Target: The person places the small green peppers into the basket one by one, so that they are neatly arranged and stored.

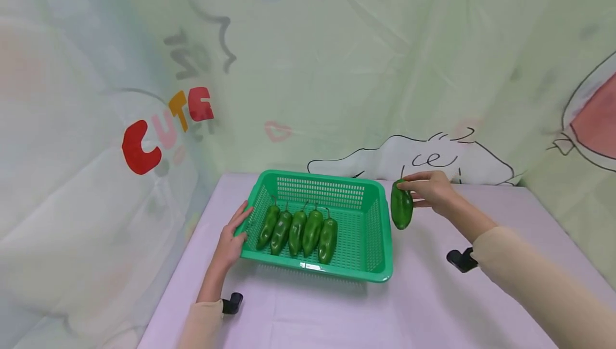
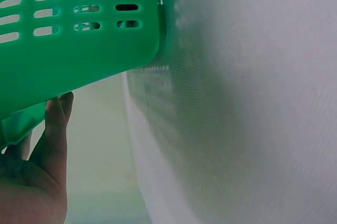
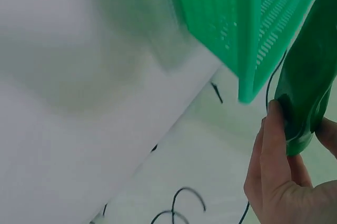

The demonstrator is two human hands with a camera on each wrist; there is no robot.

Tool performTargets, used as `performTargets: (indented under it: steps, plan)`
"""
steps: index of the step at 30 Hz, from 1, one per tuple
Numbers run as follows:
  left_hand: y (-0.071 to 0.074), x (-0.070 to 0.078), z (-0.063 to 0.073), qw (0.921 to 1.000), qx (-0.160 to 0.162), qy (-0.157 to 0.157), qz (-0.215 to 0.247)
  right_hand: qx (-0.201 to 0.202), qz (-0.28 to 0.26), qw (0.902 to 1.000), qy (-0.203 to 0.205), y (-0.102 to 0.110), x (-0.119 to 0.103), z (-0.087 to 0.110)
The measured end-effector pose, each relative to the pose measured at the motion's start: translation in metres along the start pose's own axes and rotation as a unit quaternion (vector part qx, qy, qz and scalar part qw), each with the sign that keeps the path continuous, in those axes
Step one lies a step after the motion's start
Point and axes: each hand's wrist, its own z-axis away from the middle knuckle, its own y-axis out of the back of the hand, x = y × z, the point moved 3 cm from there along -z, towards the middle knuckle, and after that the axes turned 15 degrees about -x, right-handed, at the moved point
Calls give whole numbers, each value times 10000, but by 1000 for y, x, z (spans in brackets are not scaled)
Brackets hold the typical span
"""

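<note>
A green plastic basket (image 1: 368, 277) with slotted walls is at the middle of the table. Several long green peppers (image 1: 298, 231) lie side by side in its left and middle part, stems toward the far wall. My left hand (image 1: 230, 243) holds the basket's left rim, its fingertips over the edge; the left wrist view shows this hand (image 2: 45, 166) against the rim. Right of the basket, my right hand (image 1: 433, 191) pinches another green pepper (image 1: 401, 209) near its stem end. This pepper (image 3: 310, 66) hangs tip down outside the right rim, above the table.
A pale lilac cloth covers the table (image 1: 332, 317). Behind it hangs a light printed curtain (image 1: 308, 98) with letters and drawings, which also runs along the left side. A black wrist mount (image 1: 462, 260) sticks out from the right sleeve, another (image 1: 233, 303) from the left.
</note>
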Motion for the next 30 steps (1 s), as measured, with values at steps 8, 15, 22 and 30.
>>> performTargets:
  steps: [8, 15, 22, 30]
  plan:
    - [-1, -3, -1, 10000, 33, -74, 41, -318, -207, 9993, 34, -48, -22, -29]
    - [-2, -4, -3, 9999, 4, -155, -12, -493, -373, 9980, 124, -81, -33, -48]
    - [-1, -4, -4, 9999, 31, -105, -13, -486, -140, 9987, 25, -105, -30, -63]
    - [1, -3, -4, 9999, 81, -64, 16, -431, -258, 9984, -250, -119, -15, -76]
